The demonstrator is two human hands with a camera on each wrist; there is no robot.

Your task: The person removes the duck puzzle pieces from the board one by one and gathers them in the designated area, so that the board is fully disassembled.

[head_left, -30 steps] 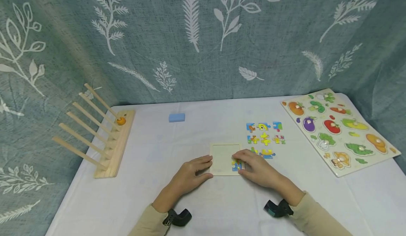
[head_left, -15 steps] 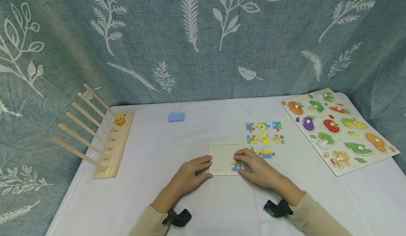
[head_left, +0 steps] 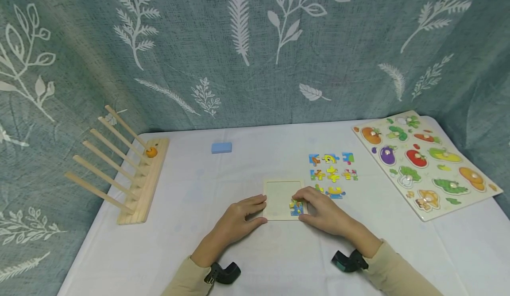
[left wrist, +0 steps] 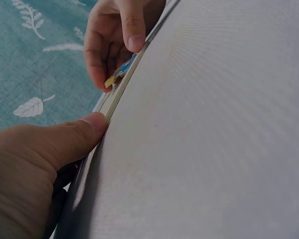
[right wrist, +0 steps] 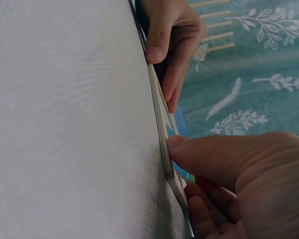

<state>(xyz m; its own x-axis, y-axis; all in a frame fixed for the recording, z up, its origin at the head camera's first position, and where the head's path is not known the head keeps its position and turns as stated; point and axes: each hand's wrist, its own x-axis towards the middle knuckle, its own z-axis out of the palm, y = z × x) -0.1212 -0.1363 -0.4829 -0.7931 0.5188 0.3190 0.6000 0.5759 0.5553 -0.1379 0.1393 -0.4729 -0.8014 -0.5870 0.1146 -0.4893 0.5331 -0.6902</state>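
Note:
A shallow wooden puzzle tray [head_left: 276,201] lies flat before me. My left hand [head_left: 241,220] rests at its left edge, fingers fairly straight, the thumb [left wrist: 87,130] touching the near corner. Over the tray's lower right part, my right hand [head_left: 324,212] pinches a blue and yellow jigsaw piece [head_left: 296,208] between thumb and fingers. In the left wrist view this piece [left wrist: 121,69] sits tilted above the tray floor. The right fingers partly cover it and the tray's right rim. In the right wrist view, blue parts of the piece [right wrist: 183,172] show beside the thumb.
Several loose jigsaw pieces [head_left: 332,174] lie in rows right of the tray, some partly hidden by the right hand. A vegetable knob-puzzle board [head_left: 428,167] is at far right. A blue block [head_left: 221,148] lies behind; a wooden peg stand [head_left: 143,183] with an orange bead stands left.
The jigsaw piece under my right hand has shifted slightly left and turned a little. The right fingers move slightly with it. My left hand stays on the tray's edge.

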